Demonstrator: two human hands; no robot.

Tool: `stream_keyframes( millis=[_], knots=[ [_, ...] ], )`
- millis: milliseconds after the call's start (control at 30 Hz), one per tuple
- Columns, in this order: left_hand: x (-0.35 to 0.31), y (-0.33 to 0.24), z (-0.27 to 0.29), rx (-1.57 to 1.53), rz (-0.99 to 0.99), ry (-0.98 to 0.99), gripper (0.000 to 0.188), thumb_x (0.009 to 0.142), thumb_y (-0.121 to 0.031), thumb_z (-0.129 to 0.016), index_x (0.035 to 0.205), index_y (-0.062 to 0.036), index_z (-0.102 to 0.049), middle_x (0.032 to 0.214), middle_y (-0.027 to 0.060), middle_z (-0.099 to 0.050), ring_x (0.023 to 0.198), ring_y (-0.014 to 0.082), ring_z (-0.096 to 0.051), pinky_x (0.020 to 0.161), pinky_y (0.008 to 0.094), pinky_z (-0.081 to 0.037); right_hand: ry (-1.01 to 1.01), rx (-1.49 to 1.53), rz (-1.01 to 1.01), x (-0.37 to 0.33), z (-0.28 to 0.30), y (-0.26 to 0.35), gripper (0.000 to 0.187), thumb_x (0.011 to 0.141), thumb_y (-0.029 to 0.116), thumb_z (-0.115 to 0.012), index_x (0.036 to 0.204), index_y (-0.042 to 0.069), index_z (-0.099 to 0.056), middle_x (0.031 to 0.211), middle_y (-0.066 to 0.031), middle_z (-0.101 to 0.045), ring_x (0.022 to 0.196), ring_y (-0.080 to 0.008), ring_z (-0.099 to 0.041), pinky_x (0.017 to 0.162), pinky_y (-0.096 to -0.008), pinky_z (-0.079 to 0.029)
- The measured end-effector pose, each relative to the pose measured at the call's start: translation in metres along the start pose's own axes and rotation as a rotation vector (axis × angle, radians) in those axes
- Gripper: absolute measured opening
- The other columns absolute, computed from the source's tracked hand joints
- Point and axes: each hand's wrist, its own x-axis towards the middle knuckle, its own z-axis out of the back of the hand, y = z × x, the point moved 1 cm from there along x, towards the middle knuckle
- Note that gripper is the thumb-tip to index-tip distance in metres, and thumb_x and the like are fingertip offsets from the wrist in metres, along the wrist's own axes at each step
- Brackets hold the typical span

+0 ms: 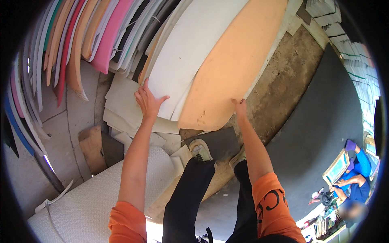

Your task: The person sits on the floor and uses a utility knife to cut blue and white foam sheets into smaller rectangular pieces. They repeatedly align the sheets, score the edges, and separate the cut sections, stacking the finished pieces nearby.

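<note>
A large peach-orange foam sheet [227, 69] leans in front of me, overlapping a big white foam sheet [182, 48]. My right hand [240, 107] is closed at the peach sheet's lower right edge, thumb on its face; the other fingers are partly hidden. At the white sheet's lower left edge, my left hand [148, 101] rests with thumb and fingers spread apart. More pale sheets show behind the white one.
Upright foam sheets [106, 40] in many colours line the left and back. A large dark grey sheet [308, 133] lies to the right. A textured white roll [101, 202] is at lower left. Another person [356, 182] sits at far right near small frames. White stacks [352, 52] stand beyond.
</note>
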Motion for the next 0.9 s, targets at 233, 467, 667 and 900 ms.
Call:
stream_keyframes(
  millis=[233,467,667,900],
  knots=[
    [-0.008,-0.004,0.050,-0.116,-0.010,0.229,0.066,0.061,-0.044,-0.070,0.101,-0.0003,-0.039,0.090,0.0233,-0.055,0.084,0.0376,-0.053,0.070,0.0429,-0.043,0.145,0.106,0.025,-0.024,0.037,0.001,0.031,0.089,0.022,-0.042,0.113,0.002,-0.042,0.104,-0.0065,-0.052,0.093,-0.0161,-0.051,0.079,-0.0314,-0.040],
    [-0.041,-0.028,0.102,-0.270,-0.032,0.264,0.059,0.070,-0.045,-0.063,0.099,0.0010,-0.039,0.086,0.0248,-0.056,0.079,0.0384,-0.056,0.067,0.0432,-0.044,0.123,0.177,0.072,-0.108,0.050,0.059,0.023,0.090,0.022,-0.038,0.103,0.005,-0.045,0.087,-0.0027,-0.051,0.073,-0.0133,-0.051,0.069,-0.0300,-0.044],
    [-0.114,-0.098,0.121,-0.495,0.049,0.369,0.059,0.073,-0.040,-0.061,0.108,0.0004,-0.036,0.093,0.0244,-0.055,0.087,0.0377,-0.054,0.072,0.0426,-0.043,0.168,0.488,0.043,-0.172,0.045,0.110,0.040,0.089,0.027,-0.040,0.116,-0.002,-0.033,0.105,-0.0117,-0.049,0.090,-0.0202,-0.050,0.078,-0.0312,-0.041],
    [-0.148,-0.147,0.178,-0.292,-0.048,0.298,0.058,0.071,-0.041,-0.062,0.112,-0.0050,-0.040,0.119,0.0186,-0.037,0.115,0.0339,-0.030,0.090,0.0518,-0.024,0.114,0.285,0.020,-0.240,0.055,0.185,0.050,0.075,0.014,-0.063,0.113,-0.003,-0.035,0.109,-0.0162,-0.048,0.096,-0.0253,-0.051,0.080,-0.0363,-0.044]
  ],
)
